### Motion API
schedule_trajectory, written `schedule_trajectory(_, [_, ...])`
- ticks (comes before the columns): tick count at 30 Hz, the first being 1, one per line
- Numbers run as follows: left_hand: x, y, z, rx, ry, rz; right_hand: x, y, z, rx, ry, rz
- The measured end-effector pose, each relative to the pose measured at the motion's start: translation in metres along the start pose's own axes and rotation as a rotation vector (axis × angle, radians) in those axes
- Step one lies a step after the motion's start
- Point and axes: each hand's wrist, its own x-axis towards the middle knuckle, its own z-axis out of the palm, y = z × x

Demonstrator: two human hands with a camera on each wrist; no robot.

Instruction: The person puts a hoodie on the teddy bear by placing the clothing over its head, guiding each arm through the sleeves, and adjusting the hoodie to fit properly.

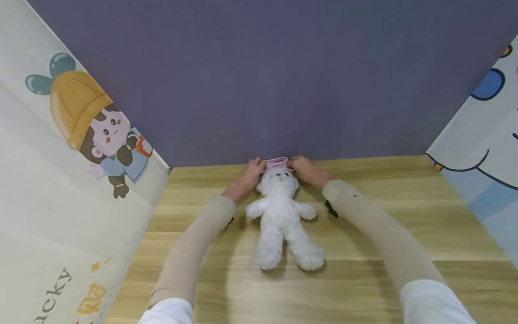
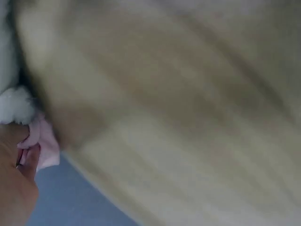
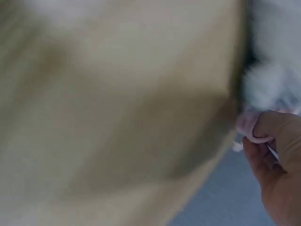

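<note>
A white plush bear (image 1: 281, 211) lies on its back on the wooden table, head toward the far edge, arms and legs spread. At the top of its head is a pink piece of fabric (image 1: 276, 162), its edge standing up in a loop. My left hand (image 1: 255, 170) pinches the fabric on the left side of the head, and my right hand (image 1: 304, 168) pinches it on the right. In the left wrist view the pink cloth (image 2: 47, 146) shows between thumb and fingers. The right wrist view has a pink edge (image 3: 248, 125) folded over the fingers.
The wood-grain table (image 1: 364, 279) ends at a dark purple-grey surface (image 1: 259, 81) just beyond the hands. White panels with cartoon prints flank it, a figure in a yellow hat (image 1: 105, 130) on the left panel and a large white character (image 1: 485, 139) on the right.
</note>
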Motion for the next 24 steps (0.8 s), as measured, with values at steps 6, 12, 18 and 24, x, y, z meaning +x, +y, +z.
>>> schedule_trajectory(6, [-0.005,0.003,0.021,0.221,-0.035,-0.088,-0.010,-0.006,0.029,-0.024,-0.089,0.075])
schedule_trajectory(12, [-0.014,0.004,0.013,-0.191,-0.012,-0.275,-0.017,-0.009,0.029,0.094,-0.017,0.053])
schedule_trajectory(18, [-0.026,-0.001,-0.014,-0.715,0.045,-0.355,-0.016,-0.009,0.012,0.260,0.199,0.010])
schedule_trajectory(24, [-0.038,-0.005,-0.028,-0.807,-0.212,-0.228,-0.027,-0.005,0.001,0.429,0.045,-0.028])
